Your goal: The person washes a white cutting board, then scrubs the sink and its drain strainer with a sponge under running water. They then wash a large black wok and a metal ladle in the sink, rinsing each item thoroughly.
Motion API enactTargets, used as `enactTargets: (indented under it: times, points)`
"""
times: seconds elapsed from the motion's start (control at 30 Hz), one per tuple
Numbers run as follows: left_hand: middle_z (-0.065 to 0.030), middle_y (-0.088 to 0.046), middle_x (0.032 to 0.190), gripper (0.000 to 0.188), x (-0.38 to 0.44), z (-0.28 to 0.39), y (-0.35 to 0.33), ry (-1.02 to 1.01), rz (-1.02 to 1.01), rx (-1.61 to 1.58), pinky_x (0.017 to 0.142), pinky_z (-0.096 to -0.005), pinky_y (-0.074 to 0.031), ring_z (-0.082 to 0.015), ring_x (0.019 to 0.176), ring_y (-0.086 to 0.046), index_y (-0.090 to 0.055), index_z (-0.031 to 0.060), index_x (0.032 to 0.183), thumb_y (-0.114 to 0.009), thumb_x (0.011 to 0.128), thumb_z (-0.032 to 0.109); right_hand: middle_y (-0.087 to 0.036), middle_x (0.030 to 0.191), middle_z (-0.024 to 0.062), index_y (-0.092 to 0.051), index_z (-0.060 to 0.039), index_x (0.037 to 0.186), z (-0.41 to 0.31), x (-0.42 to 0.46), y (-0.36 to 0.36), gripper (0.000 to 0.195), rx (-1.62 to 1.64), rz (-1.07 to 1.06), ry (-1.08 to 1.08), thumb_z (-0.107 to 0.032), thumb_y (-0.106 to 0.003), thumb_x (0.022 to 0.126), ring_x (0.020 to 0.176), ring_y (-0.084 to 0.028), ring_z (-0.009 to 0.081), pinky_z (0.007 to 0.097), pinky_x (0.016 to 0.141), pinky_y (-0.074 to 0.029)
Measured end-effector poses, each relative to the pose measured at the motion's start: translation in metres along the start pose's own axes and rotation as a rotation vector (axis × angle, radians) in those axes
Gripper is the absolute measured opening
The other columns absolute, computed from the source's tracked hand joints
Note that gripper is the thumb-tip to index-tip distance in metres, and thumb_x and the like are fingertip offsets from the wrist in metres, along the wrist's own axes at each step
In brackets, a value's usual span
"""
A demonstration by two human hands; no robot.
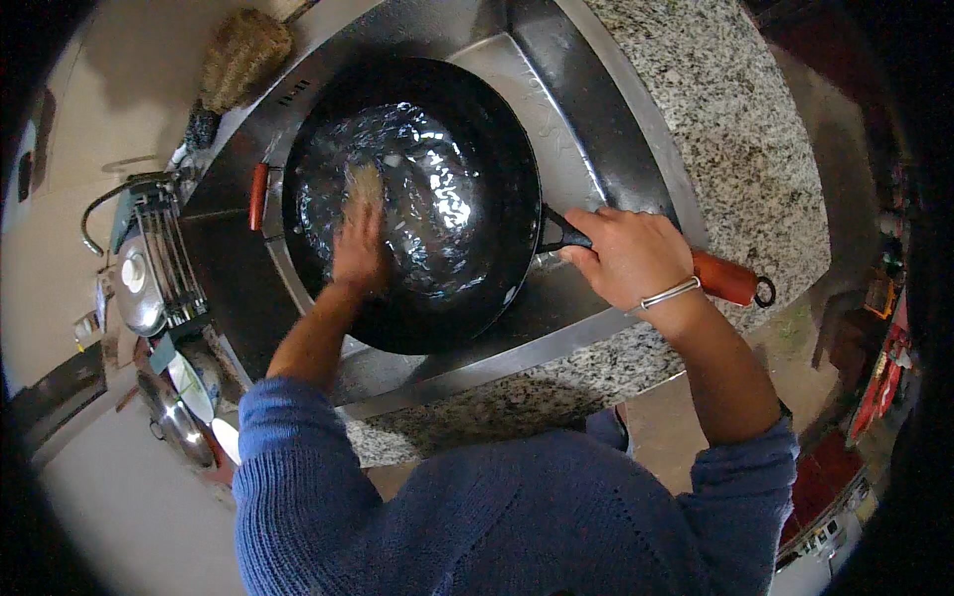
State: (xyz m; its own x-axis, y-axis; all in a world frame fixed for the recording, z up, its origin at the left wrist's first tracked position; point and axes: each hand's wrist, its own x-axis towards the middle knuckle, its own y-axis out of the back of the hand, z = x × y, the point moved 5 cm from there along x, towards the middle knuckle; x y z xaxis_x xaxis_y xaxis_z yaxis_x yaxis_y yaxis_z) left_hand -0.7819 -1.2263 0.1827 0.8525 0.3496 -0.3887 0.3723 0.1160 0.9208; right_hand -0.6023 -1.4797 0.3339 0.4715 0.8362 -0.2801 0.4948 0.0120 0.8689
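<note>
A large black wok [417, 320] with rippling water in it rests in a stainless steel sink [633, 179]. My right hand [633, 249], with a bangle at its wrist, is closed around the wok's long handle, whose red-brown wooden grip [727, 278] sticks out beyond the hand. Inside the wok, on the left, my left hand [361, 246] reaches into the water with its fingers stretched forward. Something pale and yellowish shows at its fingertips; whether the hand holds it is unclear. A small red side handle [258, 197] is on the wok's left side.
Speckled granite countertop [730, 134] borders the sink on the right and near sides. A bristly brown brush [242, 56] lies beyond the sink's upper left edge. Left of the sink are a metal rack [170, 253], a pot lid [139, 287] and several dishes.
</note>
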Motion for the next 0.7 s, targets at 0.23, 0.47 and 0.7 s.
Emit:
enactTargets:
  times: [0.23,0.47,0.7]
  points:
    - [-0.0203,-0.02,0.13,0.058,-0.021,0.099,0.039,-0.29,0.055,-0.413,0.099,-0.0414,-0.018,-0.0375,0.12,-0.018,-0.022,0.0024,0.126,-0.048,0.077,0.022,-0.057,0.072,0.0129,-0.052,-0.0068,0.087,-0.001,0.001,-0.002,0.023,-0.034,-0.033,0.011,-0.024,-0.055,0.073,0.065,-0.056,0.0307,0.0392,0.057,-0.044]
    - [-0.0101,-0.02,0.133,0.058,0.043,0.059,0.04,-0.076,0.147,-0.403,0.097,-0.0451,-0.02,-0.0268,0.123,-0.018,-0.023,0.0108,0.128,-0.048,0.077,0.025,-0.057,0.074,0.0139,-0.053,-0.0072,0.092,0.0,-0.002,0.0,0.026,-0.034,0.002,0.014,-0.023,-0.055,0.072,0.065,-0.055,0.0319,0.0395,0.058,-0.043]
    - [-0.0245,-0.018,0.13,0.069,-0.033,0.029,-0.005,-0.265,0.118,-0.228,0.097,-0.0419,-0.022,-0.0393,0.12,-0.018,-0.015,0.0009,0.128,-0.051,0.072,0.017,-0.057,0.071,0.0139,-0.052,-0.0081,0.092,0.0,0.001,-0.003,0.025,-0.023,-0.018,0.002,-0.024,-0.055,0.073,0.065,-0.055,0.0322,0.0407,0.057,-0.043]
